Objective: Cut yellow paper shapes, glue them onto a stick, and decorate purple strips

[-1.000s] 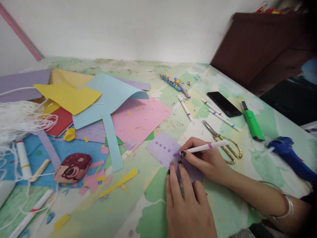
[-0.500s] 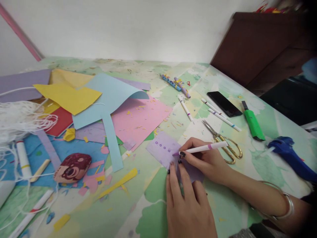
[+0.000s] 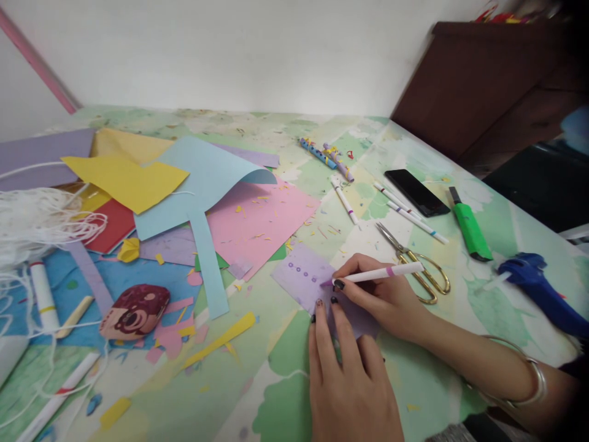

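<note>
Gripping a purple-tipped marker (image 3: 368, 275), the right hand (image 3: 389, 298) is positioned right of centre in the frame, with thumb and fingers pinching the barrel near its tip. The tip is at the surface of a purple sheet (image 3: 294, 282), past the lower right end of a row of four small drawn rings. The sheet lies flat on the table (image 3: 243, 380), just right of the frame's centre, partly covered by both hands. The left hand (image 3: 354, 387), at bottom centre-right, is laid palm down with its fingers extended and slightly spread; fingertips rest on the lower part of the sheet. Gold-handled scissors (image 3: 411, 261) lie beyond the right hand (blades directed toward the upper left of the frame). A black phone (image 3: 417, 193) is located at the right of the frame, above the scissors. A pink sheet (image 3: 262, 227), bearing yellow scraps (image 3: 238, 209), lies near the centre. White string (image 3: 41, 215) is bunched at the left edge.
</note>
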Tool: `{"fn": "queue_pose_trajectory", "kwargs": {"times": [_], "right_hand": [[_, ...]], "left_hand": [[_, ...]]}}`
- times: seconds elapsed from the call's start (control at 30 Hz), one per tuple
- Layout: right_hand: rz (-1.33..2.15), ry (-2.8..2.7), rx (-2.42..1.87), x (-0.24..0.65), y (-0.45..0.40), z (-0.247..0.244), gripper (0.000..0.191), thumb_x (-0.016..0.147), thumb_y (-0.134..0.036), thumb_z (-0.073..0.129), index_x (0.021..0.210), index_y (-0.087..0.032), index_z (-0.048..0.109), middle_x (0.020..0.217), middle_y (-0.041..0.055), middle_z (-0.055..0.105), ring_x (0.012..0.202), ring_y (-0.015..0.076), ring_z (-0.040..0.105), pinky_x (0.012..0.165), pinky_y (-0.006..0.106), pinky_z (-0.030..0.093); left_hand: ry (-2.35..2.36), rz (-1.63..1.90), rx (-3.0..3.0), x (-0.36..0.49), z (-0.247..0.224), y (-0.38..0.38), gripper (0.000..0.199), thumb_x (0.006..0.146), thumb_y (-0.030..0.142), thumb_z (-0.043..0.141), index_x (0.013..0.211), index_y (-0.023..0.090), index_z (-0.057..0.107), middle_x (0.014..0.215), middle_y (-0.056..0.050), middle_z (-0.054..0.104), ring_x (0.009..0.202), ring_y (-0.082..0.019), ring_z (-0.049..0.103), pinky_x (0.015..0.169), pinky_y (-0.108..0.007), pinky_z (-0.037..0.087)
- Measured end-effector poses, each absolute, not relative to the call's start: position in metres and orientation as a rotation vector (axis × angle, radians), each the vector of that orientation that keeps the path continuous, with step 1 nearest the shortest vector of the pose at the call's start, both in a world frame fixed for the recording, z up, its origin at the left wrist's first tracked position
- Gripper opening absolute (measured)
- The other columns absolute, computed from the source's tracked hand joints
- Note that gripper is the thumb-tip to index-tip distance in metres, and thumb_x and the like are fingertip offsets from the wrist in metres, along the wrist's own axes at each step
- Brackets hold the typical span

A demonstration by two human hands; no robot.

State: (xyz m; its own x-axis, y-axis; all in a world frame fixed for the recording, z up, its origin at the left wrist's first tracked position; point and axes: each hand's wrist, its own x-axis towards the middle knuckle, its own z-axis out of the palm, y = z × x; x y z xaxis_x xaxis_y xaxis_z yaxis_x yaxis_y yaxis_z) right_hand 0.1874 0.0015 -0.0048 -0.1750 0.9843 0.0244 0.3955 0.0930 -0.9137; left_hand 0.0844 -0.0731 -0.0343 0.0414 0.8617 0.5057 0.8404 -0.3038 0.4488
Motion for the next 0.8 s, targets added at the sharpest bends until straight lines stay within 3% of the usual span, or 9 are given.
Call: {"fn": "queue_pose_trajectory", "kwargs": {"times": [0.8], "right_hand": [[1.11,-1.652,-1.362,0.1879,0.0006,-0.0053,0.012,0.088,-0.029,0.052,0.088,-0.018,0.056,0.076,0.0022,0.058,0.065,0.0111,0.051,0.055,0.023,0.04]], "left_hand": [[1.84,1.144,2.249,0.0851,-0.0342,-0.0736,0.017,0.082,0.004,0.048,0.072,0.01,0.059,0.113,-0.018,0.06,0.119,-0.036,0.049,0.089,-0.054,0.049]]}}
